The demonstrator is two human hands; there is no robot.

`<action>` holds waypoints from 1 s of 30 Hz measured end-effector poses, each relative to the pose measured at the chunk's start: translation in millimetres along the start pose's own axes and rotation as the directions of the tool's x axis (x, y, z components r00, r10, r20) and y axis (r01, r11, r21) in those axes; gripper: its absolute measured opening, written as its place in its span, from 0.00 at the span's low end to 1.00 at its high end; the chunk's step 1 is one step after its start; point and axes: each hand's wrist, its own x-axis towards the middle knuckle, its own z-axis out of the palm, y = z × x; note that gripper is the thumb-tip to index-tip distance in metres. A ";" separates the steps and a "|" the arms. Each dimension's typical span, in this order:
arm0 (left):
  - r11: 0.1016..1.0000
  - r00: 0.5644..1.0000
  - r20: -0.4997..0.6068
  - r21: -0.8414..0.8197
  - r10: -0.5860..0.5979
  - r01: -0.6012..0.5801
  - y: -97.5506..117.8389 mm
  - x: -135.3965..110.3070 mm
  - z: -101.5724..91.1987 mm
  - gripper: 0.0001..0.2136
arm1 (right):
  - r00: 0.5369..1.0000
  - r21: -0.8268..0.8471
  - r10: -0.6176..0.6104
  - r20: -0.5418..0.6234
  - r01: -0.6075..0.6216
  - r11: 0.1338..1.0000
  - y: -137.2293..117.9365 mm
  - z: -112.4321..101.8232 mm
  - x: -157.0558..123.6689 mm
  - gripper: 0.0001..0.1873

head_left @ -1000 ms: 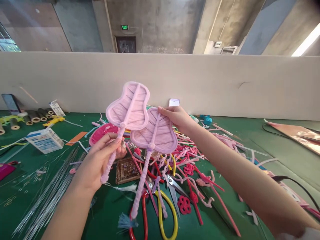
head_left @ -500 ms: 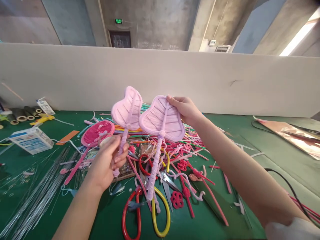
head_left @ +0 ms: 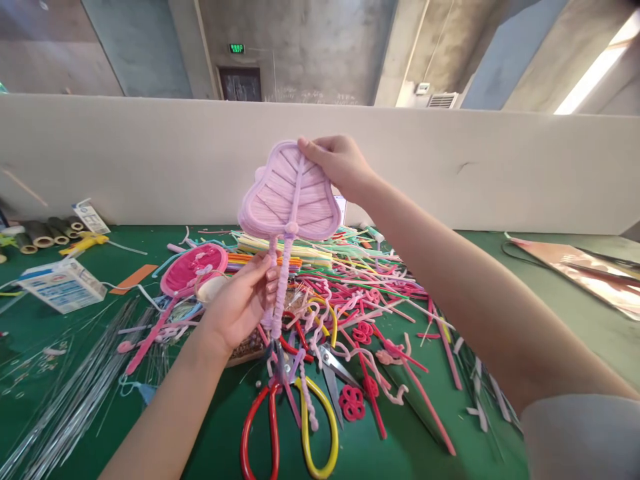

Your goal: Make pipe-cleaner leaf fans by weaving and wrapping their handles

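Observation:
Two pale pink leaf-shaped fans made of pipe cleaners are held up, one stacked right behind the other. The front fan (head_left: 290, 197) hides nearly all of the back fan (head_left: 259, 175), of which only a sliver shows at the upper left. My right hand (head_left: 337, 163) pinches the top edge of the front fan. My left hand (head_left: 243, 300) is closed round the twisted pink handles (head_left: 280, 287) below the blades. Both fans hang above a pile of pipe cleaners (head_left: 360, 293) on the green table (head_left: 550, 307).
A darker pink fan (head_left: 193, 267) lies left of my left hand. Scissors with a red and a yellow loop (head_left: 290, 420) lie at the near edge, silver wires (head_left: 75, 393) at the left, a white box (head_left: 63, 283) and rolls (head_left: 45, 230) beyond. A beige partition (head_left: 500, 173) backs the table.
The two fans were held side by side; my right hand has lifted its fan and brought it left in front of the other, so they now overlap.

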 end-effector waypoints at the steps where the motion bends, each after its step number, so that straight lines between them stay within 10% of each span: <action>1: 1.000 1.000 -0.007 0.000 -0.001 0.001 -1.6 0.7 2.2 0.09 | 1.000 -0.014 -0.012 0.007 0.013 1.000 1.0 2.4 0.8 0.23; 25: 0.985 0.991 -0.128 0.172 0.046 -0.023 -20.8 5.1 13.8 0.04 | 0.997 0.042 0.073 -0.028 -0.072 0.997 21.6 9.1 -4.7 0.18; 30: 0.928 0.926 -0.217 0.283 0.309 -0.243 0.5 -2.7 -2.6 0.03 | 0.974 0.198 0.225 -0.040 -0.213 0.957 24.4 -7.4 -0.3 0.19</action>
